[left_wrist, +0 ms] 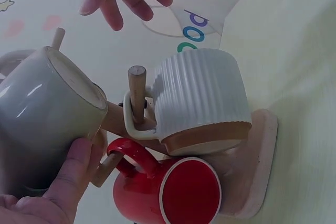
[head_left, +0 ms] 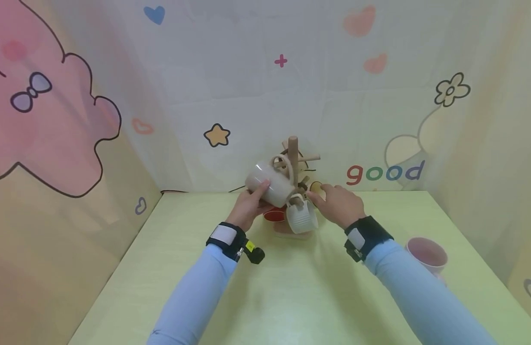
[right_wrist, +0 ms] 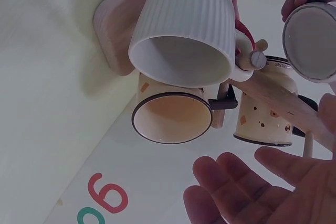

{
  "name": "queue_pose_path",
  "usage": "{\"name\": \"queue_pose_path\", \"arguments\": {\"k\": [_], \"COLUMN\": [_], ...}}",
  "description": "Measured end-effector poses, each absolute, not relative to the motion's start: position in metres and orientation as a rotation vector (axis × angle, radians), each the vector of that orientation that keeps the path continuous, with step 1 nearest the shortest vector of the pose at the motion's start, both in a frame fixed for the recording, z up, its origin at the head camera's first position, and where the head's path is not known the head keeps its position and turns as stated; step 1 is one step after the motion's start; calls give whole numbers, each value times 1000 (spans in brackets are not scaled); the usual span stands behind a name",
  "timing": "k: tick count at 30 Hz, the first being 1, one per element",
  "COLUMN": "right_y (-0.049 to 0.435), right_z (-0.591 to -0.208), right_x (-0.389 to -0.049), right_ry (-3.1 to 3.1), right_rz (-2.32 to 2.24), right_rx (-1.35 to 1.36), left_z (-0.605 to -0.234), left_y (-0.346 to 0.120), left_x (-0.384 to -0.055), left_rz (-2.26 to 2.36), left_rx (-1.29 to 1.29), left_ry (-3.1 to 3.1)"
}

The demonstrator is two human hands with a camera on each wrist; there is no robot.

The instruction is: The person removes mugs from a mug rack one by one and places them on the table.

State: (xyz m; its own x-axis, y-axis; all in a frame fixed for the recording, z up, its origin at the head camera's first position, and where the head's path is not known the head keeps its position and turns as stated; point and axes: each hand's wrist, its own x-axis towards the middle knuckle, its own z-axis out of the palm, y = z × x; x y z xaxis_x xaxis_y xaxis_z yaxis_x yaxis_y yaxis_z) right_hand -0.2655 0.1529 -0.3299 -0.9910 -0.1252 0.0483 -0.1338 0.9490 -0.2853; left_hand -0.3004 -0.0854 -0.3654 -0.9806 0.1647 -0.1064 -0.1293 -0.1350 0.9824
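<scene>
My left hand [head_left: 247, 207] grips a plain off-white mug [head_left: 271, 186], thumb on its side. The mug lies tilted, its handle up against the post of a wooden mug tree [head_left: 293, 149]. Fingers spread and holding nothing, my right hand [head_left: 342, 207] hovers at the tree's right side, near a cream mug with a dark rim [right_wrist: 172, 121]. On the tree's pegs hang a white ribbed mug [left_wrist: 202, 95], a red mug [left_wrist: 139, 195] and another cream patterned mug [right_wrist: 265, 114], which is mostly hidden in the head view.
A pink mug [head_left: 426, 254] stands on the pale green table [head_left: 287, 297] at the right, close beside my right forearm. Behind the tree rises a printed cloth backdrop [head_left: 248, 105], with more cloth at both sides.
</scene>
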Motion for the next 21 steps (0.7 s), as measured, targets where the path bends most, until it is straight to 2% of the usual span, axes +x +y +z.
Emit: {"name": "queue_pose_path", "arguments": {"k": [21], "right_y": [149], "right_z": [-333], "right_x": [-240], "right_ry": [-3029], "right_rz": [513], "right_rx": [254], "left_z": [-353], "left_y": [-116], "left_x": [-280], "left_rz": [2311], "left_rx": [48], "left_ry": [1971]}}
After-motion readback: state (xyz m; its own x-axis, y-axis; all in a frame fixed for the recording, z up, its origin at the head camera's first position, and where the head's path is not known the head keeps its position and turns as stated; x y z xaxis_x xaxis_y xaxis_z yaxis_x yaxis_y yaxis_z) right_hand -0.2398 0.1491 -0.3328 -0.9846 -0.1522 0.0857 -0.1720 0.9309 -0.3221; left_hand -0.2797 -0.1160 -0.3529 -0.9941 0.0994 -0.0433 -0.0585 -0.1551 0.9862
